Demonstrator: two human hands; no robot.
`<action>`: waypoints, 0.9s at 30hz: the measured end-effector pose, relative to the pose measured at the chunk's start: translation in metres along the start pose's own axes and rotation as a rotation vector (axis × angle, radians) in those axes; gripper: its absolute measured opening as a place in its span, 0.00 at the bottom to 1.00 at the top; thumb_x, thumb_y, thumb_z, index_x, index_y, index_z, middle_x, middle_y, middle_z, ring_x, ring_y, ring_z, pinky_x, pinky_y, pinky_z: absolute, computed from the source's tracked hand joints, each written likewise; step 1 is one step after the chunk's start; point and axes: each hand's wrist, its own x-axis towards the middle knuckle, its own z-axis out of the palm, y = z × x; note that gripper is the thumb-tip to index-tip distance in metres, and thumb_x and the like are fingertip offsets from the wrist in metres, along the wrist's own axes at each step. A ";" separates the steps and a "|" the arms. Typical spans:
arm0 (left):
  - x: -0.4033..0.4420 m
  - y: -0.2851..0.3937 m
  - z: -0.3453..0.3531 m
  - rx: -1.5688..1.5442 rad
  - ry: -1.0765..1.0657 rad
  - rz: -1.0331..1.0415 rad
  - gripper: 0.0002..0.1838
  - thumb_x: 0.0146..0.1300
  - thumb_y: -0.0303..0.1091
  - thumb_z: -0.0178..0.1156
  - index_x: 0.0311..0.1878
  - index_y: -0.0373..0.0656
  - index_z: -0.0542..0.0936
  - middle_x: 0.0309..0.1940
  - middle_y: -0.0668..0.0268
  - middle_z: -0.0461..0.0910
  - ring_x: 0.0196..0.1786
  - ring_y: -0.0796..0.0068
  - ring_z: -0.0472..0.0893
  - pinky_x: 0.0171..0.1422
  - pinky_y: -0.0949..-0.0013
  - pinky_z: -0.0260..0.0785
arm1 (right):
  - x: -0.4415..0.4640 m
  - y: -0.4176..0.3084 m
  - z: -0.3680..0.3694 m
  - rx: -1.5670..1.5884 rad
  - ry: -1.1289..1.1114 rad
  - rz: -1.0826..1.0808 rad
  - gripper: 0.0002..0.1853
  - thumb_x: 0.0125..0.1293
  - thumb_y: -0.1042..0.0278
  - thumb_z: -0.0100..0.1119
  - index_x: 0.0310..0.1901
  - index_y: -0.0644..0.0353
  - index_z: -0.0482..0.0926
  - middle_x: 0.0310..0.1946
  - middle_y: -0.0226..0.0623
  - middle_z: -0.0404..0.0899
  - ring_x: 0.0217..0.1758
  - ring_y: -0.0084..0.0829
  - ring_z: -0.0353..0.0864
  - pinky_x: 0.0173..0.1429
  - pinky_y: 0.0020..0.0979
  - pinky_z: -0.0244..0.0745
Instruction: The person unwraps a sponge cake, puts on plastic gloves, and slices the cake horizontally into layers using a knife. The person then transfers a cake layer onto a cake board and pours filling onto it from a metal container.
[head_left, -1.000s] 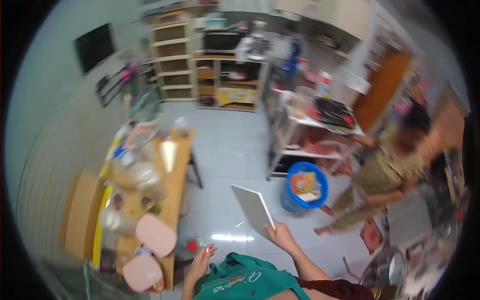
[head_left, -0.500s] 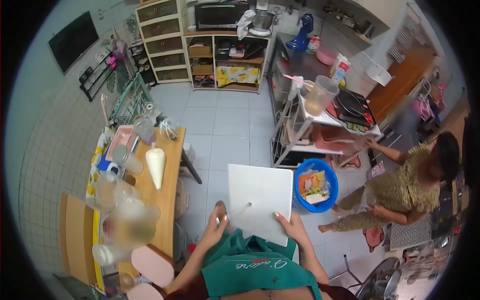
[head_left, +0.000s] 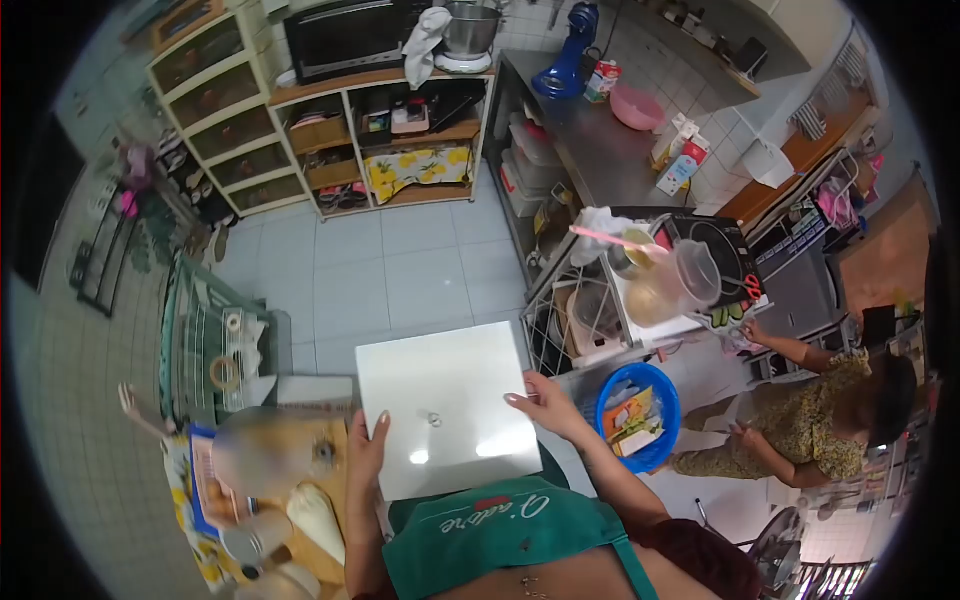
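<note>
White board [head_left: 450, 410] (just one), two hands on it: left hand [head_left: 368, 452] and right hand [head_left: 550, 405] clamped on opposite edges.

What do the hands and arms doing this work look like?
Human ones: the left hand and right hand are gloveless, the forearms uncovered. A dark maroon sleeve shows on the right upper arm; no cables are visible.

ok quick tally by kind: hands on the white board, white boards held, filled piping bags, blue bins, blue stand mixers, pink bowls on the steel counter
Hands: 2 (left hand, right hand)
White board: 1
Piping bag: 1
Blue bin: 1
Blue stand mixer: 1
Pink bowl: 1
Total: 7
</note>
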 end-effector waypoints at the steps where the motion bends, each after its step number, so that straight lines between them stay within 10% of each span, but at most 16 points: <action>1: 0.030 0.012 0.005 0.046 0.025 0.010 0.13 0.73 0.35 0.60 0.54 0.38 0.76 0.46 0.66 0.82 0.48 0.82 0.77 0.53 0.75 0.70 | 0.037 -0.001 0.000 0.047 -0.030 0.023 0.17 0.69 0.65 0.65 0.53 0.66 0.75 0.44 0.39 0.84 0.46 0.25 0.83 0.51 0.28 0.77; 9: 0.252 0.092 0.020 0.069 0.421 0.059 0.22 0.74 0.40 0.57 0.62 0.34 0.70 0.52 0.60 0.79 0.52 0.75 0.75 0.58 0.69 0.67 | 0.409 -0.006 0.012 0.014 -0.268 0.082 0.21 0.70 0.55 0.62 0.54 0.64 0.78 0.42 0.41 0.84 0.44 0.31 0.82 0.48 0.33 0.77; 13: 0.353 0.147 0.052 0.328 0.467 0.428 0.19 0.75 0.38 0.56 0.58 0.32 0.72 0.46 0.54 0.78 0.49 0.72 0.74 0.55 0.68 0.67 | 0.557 0.005 0.001 -0.247 -0.336 0.178 0.25 0.69 0.49 0.62 0.55 0.63 0.78 0.38 0.43 0.85 0.41 0.35 0.84 0.44 0.36 0.78; 15: 0.406 0.179 0.057 0.828 0.366 0.073 0.16 0.74 0.36 0.56 0.53 0.31 0.77 0.29 0.54 0.78 0.33 0.67 0.76 0.41 0.61 0.69 | 0.609 0.055 -0.024 -0.509 -0.187 -0.050 0.23 0.67 0.44 0.58 0.48 0.59 0.81 0.44 0.48 0.84 0.46 0.47 0.84 0.55 0.42 0.76; 17: 0.487 0.149 0.041 1.106 0.221 0.198 0.14 0.70 0.34 0.58 0.48 0.31 0.80 0.17 0.52 0.74 0.21 0.54 0.74 0.29 0.51 0.66 | 0.658 0.104 -0.071 -0.321 -0.103 0.121 0.20 0.68 0.48 0.58 0.48 0.58 0.80 0.43 0.45 0.83 0.45 0.45 0.84 0.52 0.41 0.78; 18: 0.531 0.114 0.014 1.283 0.111 0.455 0.16 0.66 0.34 0.60 0.49 0.31 0.81 0.20 0.47 0.78 0.24 0.45 0.78 0.31 0.46 0.68 | 0.677 0.126 -0.099 -0.168 -0.023 0.269 0.19 0.68 0.50 0.58 0.49 0.58 0.79 0.43 0.43 0.83 0.42 0.42 0.85 0.48 0.40 0.80; 21: 0.639 0.138 0.031 1.490 -0.419 0.259 0.17 0.65 0.40 0.59 0.55 0.49 0.83 0.31 0.47 0.83 0.36 0.42 0.82 0.43 0.46 0.75 | 0.715 0.121 -0.181 0.541 0.581 0.703 0.16 0.70 0.55 0.59 0.51 0.56 0.77 0.42 0.39 0.82 0.34 0.34 0.86 0.35 0.36 0.84; 24: 0.713 0.200 0.087 1.491 -0.623 0.188 0.18 0.67 0.43 0.58 0.60 0.68 0.81 0.30 0.50 0.83 0.35 0.43 0.82 0.43 0.46 0.75 | 0.773 0.106 -0.249 0.844 0.834 0.538 0.14 0.72 0.54 0.58 0.48 0.54 0.78 0.43 0.37 0.79 0.49 0.37 0.82 0.48 0.40 0.83; 27: 0.777 0.244 0.138 1.397 -0.652 0.253 0.23 0.67 0.35 0.57 0.65 0.63 0.77 0.29 0.48 0.82 0.32 0.43 0.82 0.37 0.48 0.74 | 0.851 0.120 -0.313 0.913 1.088 0.308 0.14 0.71 0.54 0.60 0.49 0.54 0.77 0.40 0.33 0.78 0.42 0.31 0.81 0.45 0.34 0.81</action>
